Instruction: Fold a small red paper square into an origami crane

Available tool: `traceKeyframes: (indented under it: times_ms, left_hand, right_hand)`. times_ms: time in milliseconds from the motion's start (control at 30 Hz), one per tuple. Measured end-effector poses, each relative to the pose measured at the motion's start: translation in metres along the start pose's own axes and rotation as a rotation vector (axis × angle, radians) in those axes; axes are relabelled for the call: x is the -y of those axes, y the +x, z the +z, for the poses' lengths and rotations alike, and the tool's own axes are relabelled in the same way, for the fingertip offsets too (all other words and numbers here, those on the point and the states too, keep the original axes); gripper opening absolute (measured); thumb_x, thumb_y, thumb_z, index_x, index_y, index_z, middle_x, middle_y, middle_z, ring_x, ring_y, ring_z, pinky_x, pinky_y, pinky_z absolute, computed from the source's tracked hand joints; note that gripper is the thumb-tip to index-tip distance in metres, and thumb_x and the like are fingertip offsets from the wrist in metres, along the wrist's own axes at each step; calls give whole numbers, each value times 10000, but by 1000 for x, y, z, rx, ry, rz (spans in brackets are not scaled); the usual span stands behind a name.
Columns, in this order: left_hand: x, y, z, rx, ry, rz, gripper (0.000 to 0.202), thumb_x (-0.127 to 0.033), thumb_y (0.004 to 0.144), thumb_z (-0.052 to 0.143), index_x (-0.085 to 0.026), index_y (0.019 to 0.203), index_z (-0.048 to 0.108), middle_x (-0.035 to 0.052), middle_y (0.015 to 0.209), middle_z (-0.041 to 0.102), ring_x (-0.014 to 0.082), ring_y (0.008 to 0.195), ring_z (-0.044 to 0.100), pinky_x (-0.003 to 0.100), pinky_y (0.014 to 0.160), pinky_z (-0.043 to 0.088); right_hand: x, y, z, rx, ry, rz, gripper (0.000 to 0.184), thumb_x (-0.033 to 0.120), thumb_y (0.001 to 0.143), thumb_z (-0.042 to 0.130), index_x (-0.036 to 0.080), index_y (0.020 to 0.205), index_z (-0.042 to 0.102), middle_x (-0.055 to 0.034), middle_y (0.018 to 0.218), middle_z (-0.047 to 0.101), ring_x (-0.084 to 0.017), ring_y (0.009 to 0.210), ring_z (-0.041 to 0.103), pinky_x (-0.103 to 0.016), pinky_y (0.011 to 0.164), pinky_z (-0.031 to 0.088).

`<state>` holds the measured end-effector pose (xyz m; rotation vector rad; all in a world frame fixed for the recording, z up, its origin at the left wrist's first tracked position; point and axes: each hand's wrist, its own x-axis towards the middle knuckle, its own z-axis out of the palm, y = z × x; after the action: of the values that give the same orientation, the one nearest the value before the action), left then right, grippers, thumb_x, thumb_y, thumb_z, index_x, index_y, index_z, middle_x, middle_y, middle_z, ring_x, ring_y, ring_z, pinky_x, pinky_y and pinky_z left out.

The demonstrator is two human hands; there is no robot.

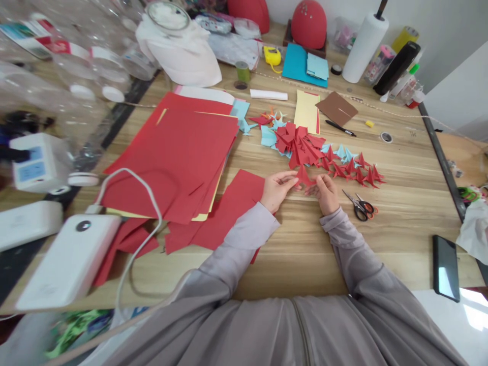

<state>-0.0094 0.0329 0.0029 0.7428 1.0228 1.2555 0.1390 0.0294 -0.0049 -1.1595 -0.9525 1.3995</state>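
Note:
Between my two hands is a small folded red paper piece (304, 176), pointed at the top. My left hand (279, 189) pinches its left side, and my right hand (326, 193) pinches its right side. Just beyond lies a heap of folded red paper pieces (299, 142), mixed with some light blue ones. A row of pointed red origami pieces (360, 175) stretches to the right of the heap. Scissors (362, 206) with black and orange handles rest beside my right hand. Cut red paper sheets (232, 213) lie to the left of my left hand.
A stack of large red sheets (183, 157) covers the table's left. A white power bank (70, 259) with a cable lies at the front left. Plastic bottles (87, 66) crowd the far left. A black pen (340, 128) lies behind the heap; a phone (446, 267) is at right.

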Motion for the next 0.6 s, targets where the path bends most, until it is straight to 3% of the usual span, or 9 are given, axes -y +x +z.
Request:
traceKeyframes:
  times_ms: [133, 267, 600]
  left_hand:
    - [1, -1, 1, 40, -45, -37, 365, -419, 556, 818, -139, 759, 704, 25, 643, 698, 150, 572, 662, 318, 668, 557]
    - [2, -1, 1, 53, -33, -61, 392, -508, 628, 755, -126, 703, 701, 50, 654, 703, 160, 595, 666, 323, 676, 555]
    - [1, -2, -2, 38, 101, -4, 322, -452, 632, 758, -158, 761, 737, 60, 774, 731, 155, 688, 646, 304, 717, 524]
  right_hand:
    - [-3, 0, 1, 11, -6, -10, 450, 667, 678, 633, 228, 748, 559, 46, 511, 625, -146, 434, 595, -290, 460, 515]
    - [-2, 0, 1, 63, -59, -28, 393, 599, 689, 672, 220, 686, 569, 40, 534, 632, -135, 466, 597, -284, 491, 527]
    - [1, -2, -3, 87, -15, -18, 295, 403, 621, 781, 197, 747, 611, 30, 559, 672, -125, 479, 615, -269, 525, 534]
